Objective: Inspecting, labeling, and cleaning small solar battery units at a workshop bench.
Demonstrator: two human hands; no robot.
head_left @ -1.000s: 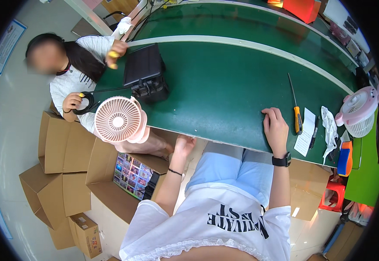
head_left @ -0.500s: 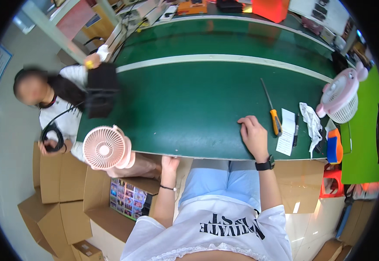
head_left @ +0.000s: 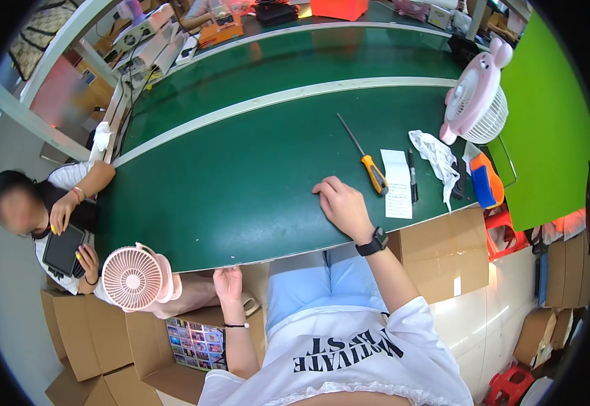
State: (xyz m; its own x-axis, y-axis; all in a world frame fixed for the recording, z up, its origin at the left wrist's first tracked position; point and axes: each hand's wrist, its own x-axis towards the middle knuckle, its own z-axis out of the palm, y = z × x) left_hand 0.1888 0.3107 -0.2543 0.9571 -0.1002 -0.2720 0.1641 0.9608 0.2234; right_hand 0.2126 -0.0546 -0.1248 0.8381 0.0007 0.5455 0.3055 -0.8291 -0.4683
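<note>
My right hand [head_left: 339, 210] rests open on the green table [head_left: 254, 155], fingers loosely bent. Just beyond it lie an orange-handled screwdriver [head_left: 377, 174], a paper slip [head_left: 396, 193], a black pen [head_left: 413, 179] and a crumpled white cloth [head_left: 435, 155]. My left hand [head_left: 229, 284] is palm-up at the table's near edge, its loosely bent fingers touching the edge, tips partly hidden. To its left a pink fan [head_left: 132, 277] stands at the corner. At the far left a co-worker [head_left: 58, 176] holds a black case [head_left: 63, 250] in both hands.
A pink-and-white fan [head_left: 478, 95] and an orange-and-blue block [head_left: 486, 183] stand at the right, beside a green board [head_left: 552, 149]. Cardboard boxes [head_left: 92, 328] lie below at left and right, with red stools [head_left: 508, 386]. Equipment [head_left: 146, 34] crowds the back.
My view has swung, shifting the table's contents leftward. The co-worker has moved the black case off the tabletop toward their body; the coiled cable no longer shows. My hands stay at the table.
</note>
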